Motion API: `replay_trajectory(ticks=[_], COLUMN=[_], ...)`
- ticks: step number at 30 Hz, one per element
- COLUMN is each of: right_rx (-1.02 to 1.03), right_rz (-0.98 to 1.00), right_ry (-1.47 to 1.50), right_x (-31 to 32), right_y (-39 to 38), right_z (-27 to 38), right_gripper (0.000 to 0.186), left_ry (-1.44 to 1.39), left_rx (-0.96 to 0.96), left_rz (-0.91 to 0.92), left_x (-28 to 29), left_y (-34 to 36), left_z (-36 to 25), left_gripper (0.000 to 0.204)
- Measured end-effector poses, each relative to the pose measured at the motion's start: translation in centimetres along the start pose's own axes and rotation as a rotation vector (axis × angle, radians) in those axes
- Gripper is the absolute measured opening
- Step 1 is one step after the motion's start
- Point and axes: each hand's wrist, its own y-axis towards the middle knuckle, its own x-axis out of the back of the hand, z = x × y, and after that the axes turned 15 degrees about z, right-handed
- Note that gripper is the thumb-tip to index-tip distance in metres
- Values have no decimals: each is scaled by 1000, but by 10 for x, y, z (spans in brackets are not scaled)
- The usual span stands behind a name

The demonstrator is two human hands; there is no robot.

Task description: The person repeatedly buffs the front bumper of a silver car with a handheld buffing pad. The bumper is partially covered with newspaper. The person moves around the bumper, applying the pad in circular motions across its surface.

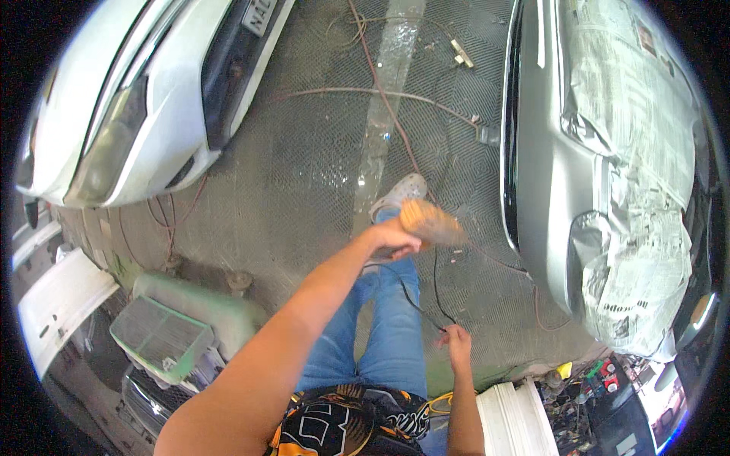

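Note:
My left hand reaches out over my knees, its fingers closed round a corded tool with a thick, rounded yellow-orange pad. Motion smears the tool, so its exact kind is unclear. A black cord loops from below this hand across to my right hand, whose fingers pinch it beside my right thigh. Another stretch of the cord rises toward the tool. Beyond the tool, a pale clog on my foot rests on the floor.
To the left stands a white car. On the right is a silver-grey car masked with newspaper. A reddish hose crosses the ridged floor. A green-framed box sits lower left; white panels lean behind me.

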Motion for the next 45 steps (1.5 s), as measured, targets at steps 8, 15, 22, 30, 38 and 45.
replay_trajectory(ticks=[8,15,22,30,38,45], right_rx=[-136,-46,-91,-225,-203,-262], right_rz=[103,29,-205,-347,-499,-482], right_ry=[-153,-360,-431,-357,-268,-280], right_x=[4,-21,-52,-146,-187,-184], right_y=[32,54,74,94,103,118], right_z=[100,181,221,289,396,443], right_gripper=[42,44,25,21,24,19], left_ry=[32,-209,209,529,205,1342], left_rx=[99,-635,-33,-226,-449,-723], left_rz=[-359,-611,-262,411,-421,-524], left_x=[149,248,226,231,399,365], left_y=[35,17,2,21,36,-22], left_z=[-134,-306,-255,-242,-470,-459], left_gripper=[17,12,13,55,22,30])
